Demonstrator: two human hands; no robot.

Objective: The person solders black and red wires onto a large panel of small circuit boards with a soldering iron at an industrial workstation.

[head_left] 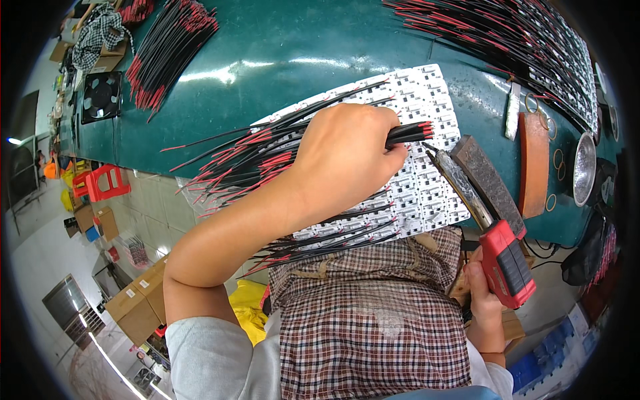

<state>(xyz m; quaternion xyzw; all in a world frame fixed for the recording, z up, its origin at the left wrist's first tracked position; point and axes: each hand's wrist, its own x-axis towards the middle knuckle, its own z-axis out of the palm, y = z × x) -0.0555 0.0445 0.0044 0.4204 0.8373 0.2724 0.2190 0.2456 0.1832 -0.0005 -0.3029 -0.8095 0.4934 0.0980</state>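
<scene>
Left hand point(350, 153) closed, pinching a bundle of black, red-tipped wires point(408, 135) above a white panel of small boards point(432, 193) on the green table point(280, 37). Right hand point(481, 293) curled round a red-handled soldering iron point(509, 265), its tip near the bundle; contact can't be made out.

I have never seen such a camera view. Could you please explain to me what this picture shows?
This is no machine: a person works with bare hands, seen from above by a wide fisheye camera worn on the head, so straight edges bend. The left hand grips a bundle of black wires with red tips. The right hand holds a red soldering iron, its tip near those wires. On the green table rests a white panel of circuit boards, with more wires across its left part; an orange bar lies farther right.
</scene>
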